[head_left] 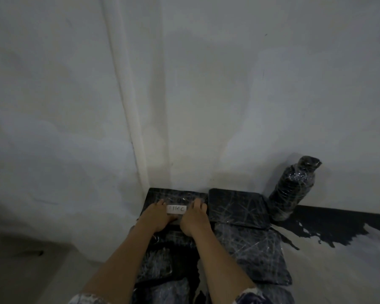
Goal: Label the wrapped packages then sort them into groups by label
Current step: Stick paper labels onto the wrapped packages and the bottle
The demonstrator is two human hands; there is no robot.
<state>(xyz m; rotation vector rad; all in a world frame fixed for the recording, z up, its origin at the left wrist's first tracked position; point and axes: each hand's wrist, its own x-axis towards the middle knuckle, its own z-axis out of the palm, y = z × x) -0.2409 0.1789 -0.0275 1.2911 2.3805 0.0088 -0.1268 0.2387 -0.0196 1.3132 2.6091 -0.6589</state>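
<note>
A flat black package [176, 195] wrapped in clear film lies against the wall. A white paper label [176, 209] with handwritten letters sits on its top. My left hand [157, 217] presses on the label's left end and my right hand [194, 218] presses on its right end, fingers flat on the package. Two more flat wrapped packages lie to the right, one at the wall [237, 208] and one nearer me [252, 253]. A wrapped bottle-shaped package [292, 189] leans upright against the wall at the right.
Several other dark wrapped packages [160, 266] lie under and between my forearms. A white wall with a vertical pipe [127, 102] rises right behind the packages. Black paint [338, 224] marks the floor at the right. Pale floor lies to the left.
</note>
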